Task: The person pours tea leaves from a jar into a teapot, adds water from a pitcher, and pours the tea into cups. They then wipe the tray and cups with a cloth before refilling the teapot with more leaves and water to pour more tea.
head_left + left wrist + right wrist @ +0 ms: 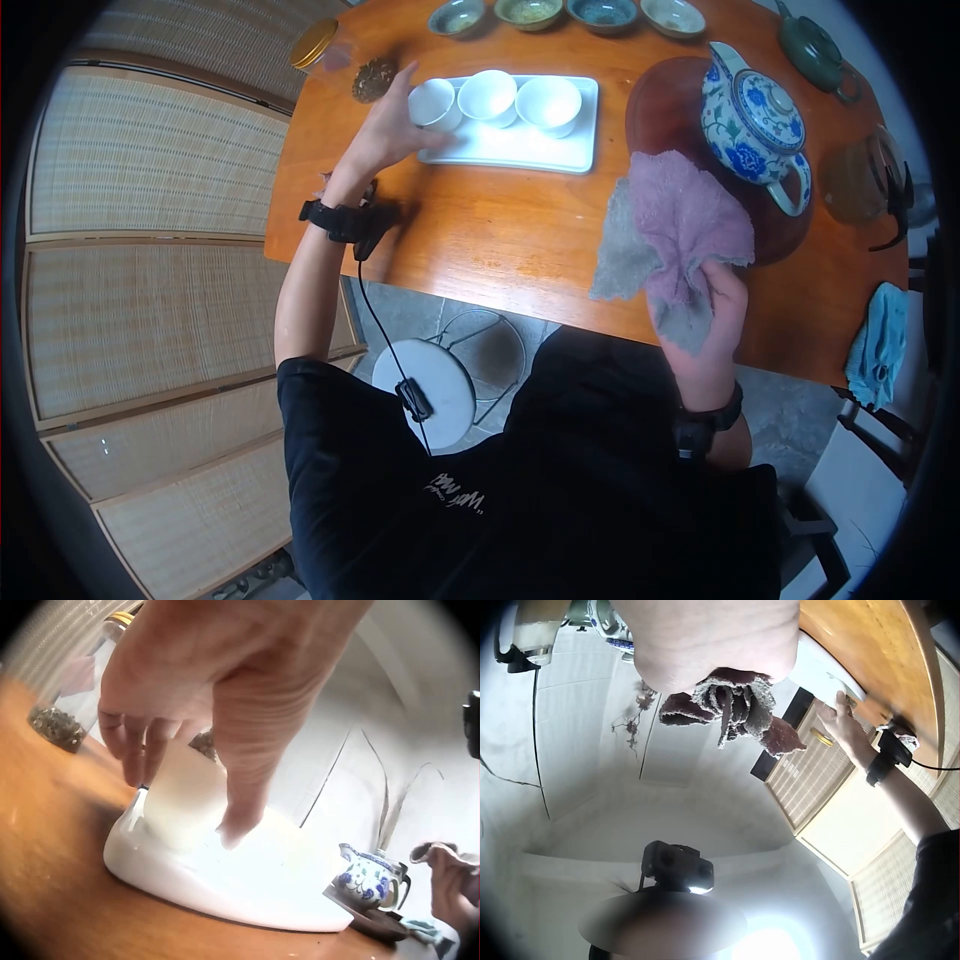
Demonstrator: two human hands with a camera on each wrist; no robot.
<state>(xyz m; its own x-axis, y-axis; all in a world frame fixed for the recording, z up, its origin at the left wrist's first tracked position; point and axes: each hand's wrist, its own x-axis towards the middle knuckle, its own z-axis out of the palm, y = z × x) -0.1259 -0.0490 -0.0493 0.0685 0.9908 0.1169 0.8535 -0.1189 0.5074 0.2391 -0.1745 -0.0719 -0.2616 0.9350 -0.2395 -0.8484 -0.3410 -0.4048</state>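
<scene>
My left hand (385, 128) is at the leftmost white cup (433, 105), thumb on one side and fingers on the other. In the left wrist view this cup (184, 799) stands between the thumb and the bent fingers, low over the white tray (510, 153). Two more white cups, a middle one (488, 97) and a right one (549, 106), stand upright on the tray. My right hand (722, 305) grips a bunched purple and grey towel (690, 215) above the table's front edge; its folds (735, 712) hang from the hand in the right wrist view.
A blue-and-white teapot (750, 120) stands on a round brown board (655, 100). Several small bowls (530, 12) line the back edge. Also on the table are a green teapot (812, 45), a glass pot (850, 185), a gold-lidded jar (314, 44) and a teal cloth (878, 345).
</scene>
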